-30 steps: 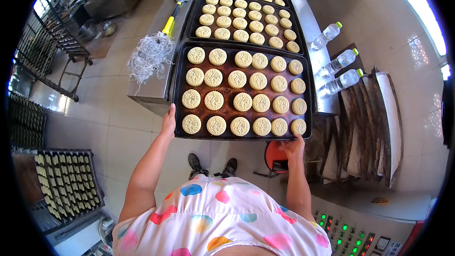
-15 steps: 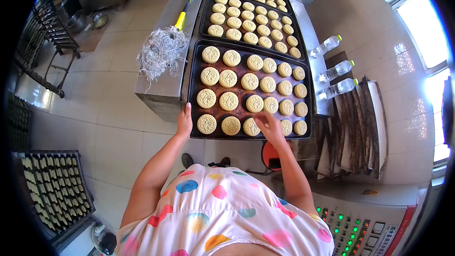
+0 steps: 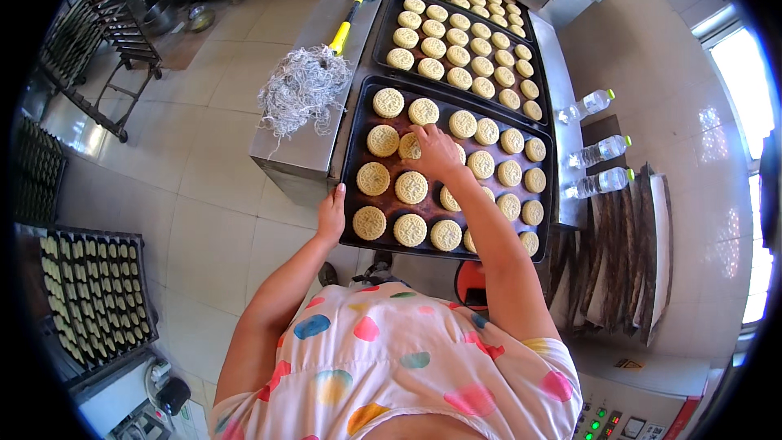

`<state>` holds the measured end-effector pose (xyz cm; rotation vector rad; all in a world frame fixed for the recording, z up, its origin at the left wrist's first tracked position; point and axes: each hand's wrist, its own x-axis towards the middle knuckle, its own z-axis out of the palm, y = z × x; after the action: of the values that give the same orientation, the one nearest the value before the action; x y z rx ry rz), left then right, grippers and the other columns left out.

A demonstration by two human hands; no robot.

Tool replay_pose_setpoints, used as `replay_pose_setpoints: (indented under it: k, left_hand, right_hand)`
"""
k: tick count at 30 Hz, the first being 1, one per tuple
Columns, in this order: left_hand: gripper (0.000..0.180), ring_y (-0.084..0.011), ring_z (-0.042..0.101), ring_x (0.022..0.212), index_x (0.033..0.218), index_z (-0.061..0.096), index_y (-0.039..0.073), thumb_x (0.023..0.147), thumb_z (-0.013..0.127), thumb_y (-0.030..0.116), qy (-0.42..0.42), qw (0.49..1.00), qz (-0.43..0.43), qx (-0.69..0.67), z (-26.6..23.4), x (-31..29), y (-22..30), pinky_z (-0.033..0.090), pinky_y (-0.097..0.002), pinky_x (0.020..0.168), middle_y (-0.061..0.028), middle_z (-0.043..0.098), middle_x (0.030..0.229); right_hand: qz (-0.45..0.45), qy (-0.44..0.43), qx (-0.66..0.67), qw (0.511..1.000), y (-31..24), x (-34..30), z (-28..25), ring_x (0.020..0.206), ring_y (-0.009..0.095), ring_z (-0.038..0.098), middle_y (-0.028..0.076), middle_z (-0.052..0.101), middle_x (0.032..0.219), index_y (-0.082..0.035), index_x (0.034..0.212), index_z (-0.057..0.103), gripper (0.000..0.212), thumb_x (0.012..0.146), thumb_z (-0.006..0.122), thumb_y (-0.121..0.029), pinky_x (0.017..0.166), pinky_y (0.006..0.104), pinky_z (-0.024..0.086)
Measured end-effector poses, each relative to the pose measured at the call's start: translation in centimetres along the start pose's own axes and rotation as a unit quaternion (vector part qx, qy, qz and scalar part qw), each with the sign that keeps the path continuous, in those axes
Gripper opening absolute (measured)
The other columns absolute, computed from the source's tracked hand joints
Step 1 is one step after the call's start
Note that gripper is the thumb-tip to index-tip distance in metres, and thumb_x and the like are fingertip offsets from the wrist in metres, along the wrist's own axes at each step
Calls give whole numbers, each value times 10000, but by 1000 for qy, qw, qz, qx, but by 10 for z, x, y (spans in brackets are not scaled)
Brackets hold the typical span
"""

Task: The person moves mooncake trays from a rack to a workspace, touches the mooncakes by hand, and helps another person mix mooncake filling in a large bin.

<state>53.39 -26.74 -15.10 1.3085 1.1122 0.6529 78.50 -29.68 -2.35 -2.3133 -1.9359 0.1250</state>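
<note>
A: How are the hands disposed?
B: Set apart. The left hand (image 3: 331,213) is clamped at the left rim of the near tray (image 3: 393,161), close to its near-left corner; the thumb is laid up along the rim, the fingers hidden below. The right hand (image 3: 437,151) is reached across the tray, its fingertips lowered onto a biscuit (image 3: 406,147) in the second row from the far rim. Whether that biscuit is pinched or merely touched cannot be told.

A: Reason for the left hold?
B: The tray is probably being steadied by it. Its near rim appears to be projected past the near edge of the bench (image 3: 316,12); the support beneath is hidden.

A: And the spacing?
B: Biscuits are set out in rows with gaps, presumably so that edges are kept from touching. The scraper (image 3: 340,37) and grey fibre heap (image 3: 303,91) are laid along the bench's left edge, bottles (image 3: 601,151) by its right edge, perhaps to be kept clear of the trays.

A: Orientation?
B: The near tray's long axis is directed left to right across the bench, slightly skewed in this view, with the second tray (image 3: 386,42) beyond. The biscuits are round, so no long axis is assigned; patterned faces are turned up.
</note>
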Motion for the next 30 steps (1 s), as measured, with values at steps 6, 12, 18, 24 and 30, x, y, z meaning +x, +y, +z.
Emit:
replay_pose_setpoints:
  k: [6, 12, 18, 24, 30]
  left_hand:
    - [553, -173, 504, 1020, 1139, 539, -62, 952, 405, 441, 10, 1000, -3, -12, 8, -2, 16, 360, -288, 930, -116, 581, 1087]
    - [550, -173, 502, 1040, 1157, 529, -65, 953, 410, 432, 31, 999, -12, 1, 13, -4, 14, 354, -284, 942, -114, 573, 1113]
    - [554, -173, 499, 1066, 1183, 517, -68, 952, 417, 425, 26, 999, -20, 17, 16, -1, 17, 346, -285, 962, -124, 569, 1145]
    - [511, -197, 532, 942, 1093, 555, -63, 957, 407, 407, 57, 998, 18, 16, 25, 0, 13, 388, -303, 881, -138, 602, 1004]
    - [507, -208, 548, 886, 1052, 570, -61, 960, 396, 407, 76, 996, 18, 38, 27, 2, 14, 408, -308, 848, -149, 616, 945]
  right_hand:
    - [-62, -34, -40, 997, 10, 16, 3, 1026, 317, 530, 153, 528, 1066, -90, 1197, 501, 654, 646, 742, -347, 829, 405, 468]
    - [-96, -22, -94, 991, 15, 22, 11, 983, 276, 538, 124, 549, 999, -81, 1052, 562, 479, 664, 710, -318, 807, 369, 444]
    - [-65, 18, -81, 994, 21, 10, -2, 953, 271, 539, 126, 551, 974, -68, 1102, 532, 561, 668, 719, -369, 828, 380, 408]
    - [-20, 21, -46, 999, 42, 7, -12, 966, 283, 554, 130, 574, 1002, -68, 1132, 527, 577, 712, 679, -433, 835, 382, 421]
    - [57, 176, 7, 983, 103, 5, -29, 894, 309, 578, 142, 597, 926, -41, 999, 584, 443, 718, 684, -370, 777, 411, 463]
